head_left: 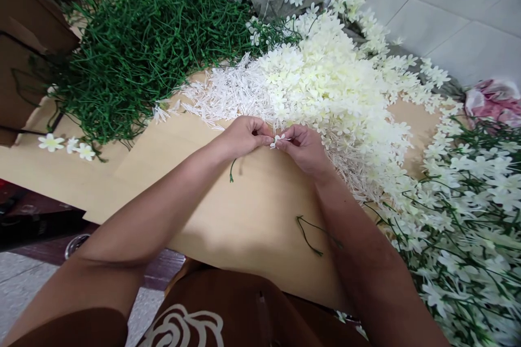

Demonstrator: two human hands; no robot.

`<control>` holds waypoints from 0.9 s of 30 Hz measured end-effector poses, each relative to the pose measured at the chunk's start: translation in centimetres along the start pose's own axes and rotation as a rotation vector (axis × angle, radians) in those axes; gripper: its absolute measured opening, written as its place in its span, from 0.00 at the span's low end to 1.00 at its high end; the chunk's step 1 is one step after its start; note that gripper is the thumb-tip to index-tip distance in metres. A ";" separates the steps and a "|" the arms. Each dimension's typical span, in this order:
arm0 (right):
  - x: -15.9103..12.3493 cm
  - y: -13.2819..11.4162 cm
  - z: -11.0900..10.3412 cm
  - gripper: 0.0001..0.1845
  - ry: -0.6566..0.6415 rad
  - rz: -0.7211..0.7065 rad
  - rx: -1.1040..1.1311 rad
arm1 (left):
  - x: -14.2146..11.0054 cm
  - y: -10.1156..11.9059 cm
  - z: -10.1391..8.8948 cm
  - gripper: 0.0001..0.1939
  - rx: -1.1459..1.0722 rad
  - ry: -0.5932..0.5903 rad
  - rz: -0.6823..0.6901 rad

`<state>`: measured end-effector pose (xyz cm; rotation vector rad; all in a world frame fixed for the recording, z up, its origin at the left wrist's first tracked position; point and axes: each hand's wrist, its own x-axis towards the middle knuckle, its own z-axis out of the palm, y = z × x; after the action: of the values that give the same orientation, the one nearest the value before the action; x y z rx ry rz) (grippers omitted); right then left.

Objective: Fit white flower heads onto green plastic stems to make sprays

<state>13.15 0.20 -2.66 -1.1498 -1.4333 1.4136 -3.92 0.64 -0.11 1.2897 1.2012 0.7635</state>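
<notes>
My left hand (252,138) and my right hand (303,147) meet over the cardboard, fingertips pinched close together. Between them is a small white artificial flower (277,141), gripped by my right thumb and forefinger. A green plastic stem (232,171) hangs out below my left hand, its upper part hidden by the fingers. Near my right forearm lies a loose forked green stem (308,234). Just beyond the hands are a heap of thin white stamens (236,92) and a large pile of cream-white flower heads (325,70).
A big mound of green stems (154,38) fills the back left, beside a cardboard box (32,49). Finished-looking flowers on stems (459,233) are heaped at the right. A few white blossoms (51,142) lie at the left. Behind rises a tiled wall (459,5).
</notes>
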 end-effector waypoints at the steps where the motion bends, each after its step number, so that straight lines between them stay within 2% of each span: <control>1: -0.1 -0.1 0.1 0.23 -0.002 0.000 -0.017 | 0.1 0.0 0.0 0.04 0.027 0.002 0.000; 5: -0.1 -0.4 0.4 0.23 -0.011 0.002 -0.066 | 0.3 -0.3 0.0 0.04 0.108 0.021 0.006; 9: 0.1 -0.5 0.4 0.23 0.004 0.026 -0.079 | 0.3 -0.6 -0.2 0.05 0.092 0.001 0.023; 15: 0.2 -0.1 0.1 0.23 -0.002 0.028 0.125 | 0.1 -0.1 -0.1 0.04 0.029 -0.010 0.028; 22: 0.1 0.5 -0.7 0.23 -0.027 0.021 0.230 | -0.3 0.3 -0.6 0.12 0.148 -0.166 0.082; 27: 0.0 0.2 -0.7 0.22 -0.063 0.018 0.200 | -0.3 0.1 -0.5 0.14 0.147 -0.180 0.145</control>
<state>13.85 0.35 -2.79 -1.0015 -1.2938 1.5792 -4.41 0.57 0.15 1.5462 1.0424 0.6558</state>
